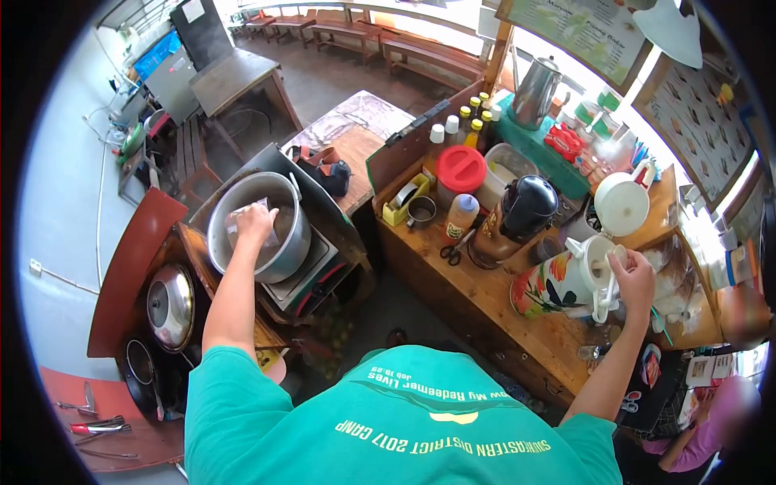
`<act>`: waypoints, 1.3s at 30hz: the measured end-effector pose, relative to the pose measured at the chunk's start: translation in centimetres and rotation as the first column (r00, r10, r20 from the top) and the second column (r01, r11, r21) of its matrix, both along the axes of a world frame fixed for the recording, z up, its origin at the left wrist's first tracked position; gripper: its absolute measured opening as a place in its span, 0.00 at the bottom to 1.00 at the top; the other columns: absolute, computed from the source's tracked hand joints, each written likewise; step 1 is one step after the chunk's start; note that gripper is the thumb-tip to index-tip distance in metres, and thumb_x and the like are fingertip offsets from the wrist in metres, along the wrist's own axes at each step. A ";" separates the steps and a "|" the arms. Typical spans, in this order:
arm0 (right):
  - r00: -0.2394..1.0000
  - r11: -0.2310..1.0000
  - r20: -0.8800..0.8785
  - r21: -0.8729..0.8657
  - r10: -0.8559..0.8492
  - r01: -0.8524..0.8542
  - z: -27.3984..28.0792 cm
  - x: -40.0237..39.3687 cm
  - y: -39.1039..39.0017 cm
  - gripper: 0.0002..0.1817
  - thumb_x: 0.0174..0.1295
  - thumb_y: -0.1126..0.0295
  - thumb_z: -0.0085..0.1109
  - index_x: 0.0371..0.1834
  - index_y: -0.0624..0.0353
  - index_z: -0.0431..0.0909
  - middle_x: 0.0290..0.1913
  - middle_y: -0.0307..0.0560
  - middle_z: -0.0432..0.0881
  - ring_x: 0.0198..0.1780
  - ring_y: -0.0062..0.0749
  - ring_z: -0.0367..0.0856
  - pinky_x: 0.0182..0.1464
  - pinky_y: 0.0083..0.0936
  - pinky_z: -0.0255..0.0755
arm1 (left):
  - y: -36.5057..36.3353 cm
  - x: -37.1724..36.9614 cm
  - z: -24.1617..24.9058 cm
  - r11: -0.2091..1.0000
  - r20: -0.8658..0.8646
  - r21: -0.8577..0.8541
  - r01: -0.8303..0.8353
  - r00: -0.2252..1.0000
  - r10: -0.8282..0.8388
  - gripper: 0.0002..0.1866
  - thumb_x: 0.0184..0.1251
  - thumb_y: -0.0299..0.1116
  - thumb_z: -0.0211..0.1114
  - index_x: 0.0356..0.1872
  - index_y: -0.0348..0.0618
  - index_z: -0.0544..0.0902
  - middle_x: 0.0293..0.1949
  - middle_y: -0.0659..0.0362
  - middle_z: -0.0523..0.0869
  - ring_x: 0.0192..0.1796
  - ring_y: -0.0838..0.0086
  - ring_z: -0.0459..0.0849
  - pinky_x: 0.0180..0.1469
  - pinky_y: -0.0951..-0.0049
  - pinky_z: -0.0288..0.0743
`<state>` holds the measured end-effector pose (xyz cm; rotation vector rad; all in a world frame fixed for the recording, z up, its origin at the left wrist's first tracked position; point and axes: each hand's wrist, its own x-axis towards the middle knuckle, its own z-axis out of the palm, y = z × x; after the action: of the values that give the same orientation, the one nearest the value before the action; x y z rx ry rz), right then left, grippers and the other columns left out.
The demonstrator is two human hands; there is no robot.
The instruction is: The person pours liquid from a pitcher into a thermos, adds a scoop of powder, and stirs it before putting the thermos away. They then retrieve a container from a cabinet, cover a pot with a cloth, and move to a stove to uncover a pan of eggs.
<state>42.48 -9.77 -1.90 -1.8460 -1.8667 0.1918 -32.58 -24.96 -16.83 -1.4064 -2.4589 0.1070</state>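
Observation:
My left hand (pixel 252 225) reaches into a large grey metal pot (pixel 301 242). Its fingers are closed on a clear plastic bag (pixel 271 238), partly hidden behind the hand. The pot stands on a stove (pixel 287 284). On the other side, my right hand (pixel 634 279) is at the mouth of a white jug (pixel 558 279) with a red and green flower print, its lid hinged open. The fingers of that hand are closed at the jug's rim around a pale piece that I cannot make out.
A wooden counter (pixel 477 323) holds a black-topped dispenser (pixel 521 210), a red-lidded container (pixel 461 170), a squeeze bottle (pixel 462 217), scissors (pixel 454 252) and a metal cup (pixel 421 212). A steel pitcher (pixel 536 93) stands behind. Another person (pixel 719 424) is at the lower right.

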 end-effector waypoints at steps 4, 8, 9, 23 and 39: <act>0.997 0.998 0.040 -0.019 -0.064 0.065 0.6 -1.0 -0.8 0.28 0.56 0.50 0.73 0.44 0.66 0.87 0.29 0.49 0.86 0.30 0.33 0.84 0.37 0.32 0.76 | 0.9 -0.3 -1.0 0.990 0.140 -0.132 -0.038 0.988 0.057 0.29 0.69 0.59 0.61 0.42 0.39 0.90 0.43 0.43 0.89 0.50 0.49 0.88 0.55 0.51 0.80; 0.995 0.996 0.029 0.018 -0.093 0.093 -0.3 0.0 -0.9 0.28 0.55 0.49 0.74 0.44 0.67 0.86 0.28 0.50 0.86 0.31 0.33 0.84 0.37 0.32 0.77 | 0.3 -2.1 -0.9 0.948 0.435 0.012 -0.318 0.855 0.281 0.33 0.71 0.63 0.56 0.44 0.36 0.89 0.47 0.38 0.87 0.54 0.41 0.85 0.59 0.47 0.76; 0.996 0.996 0.008 0.020 -0.087 0.087 -0.3 0.3 -1.0 0.29 0.54 0.49 0.74 0.44 0.67 0.86 0.27 0.49 0.85 0.30 0.33 0.83 0.36 0.32 0.76 | -0.2 -3.7 -2.0 0.940 0.466 0.091 -0.329 0.848 0.252 0.34 0.72 0.62 0.54 0.38 0.37 0.90 0.43 0.37 0.88 0.51 0.42 0.86 0.56 0.47 0.76; 0.999 0.999 -0.013 -0.027 -0.031 0.031 1.3 4.2 0.6 0.31 0.52 0.45 0.73 0.46 0.64 0.87 0.33 0.50 0.87 0.35 0.37 0.86 0.41 0.34 0.78 | -2.5 7.8 14.2 0.559 0.619 0.748 -0.357 0.679 -0.395 0.30 0.78 0.53 0.59 0.19 0.39 0.76 0.17 0.66 0.74 0.23 0.81 0.71 0.28 0.76 0.64; 0.992 0.992 -0.072 0.074 0.106 -0.101 2.8 9.1 -0.9 0.34 0.51 0.44 0.74 0.48 0.65 0.85 0.39 0.53 0.87 0.41 0.43 0.86 0.46 0.37 0.78 | 12.0 43.0 24.1 0.725 0.674 0.670 0.161 0.277 -0.685 0.24 0.76 0.47 0.63 0.23 0.39 0.84 0.16 0.67 0.77 0.19 0.85 0.70 0.22 0.78 0.61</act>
<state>51.56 -10.71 0.88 -1.6736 -1.8940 0.2267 10.39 -12.96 7.23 -2.1635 -2.2102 -1.7727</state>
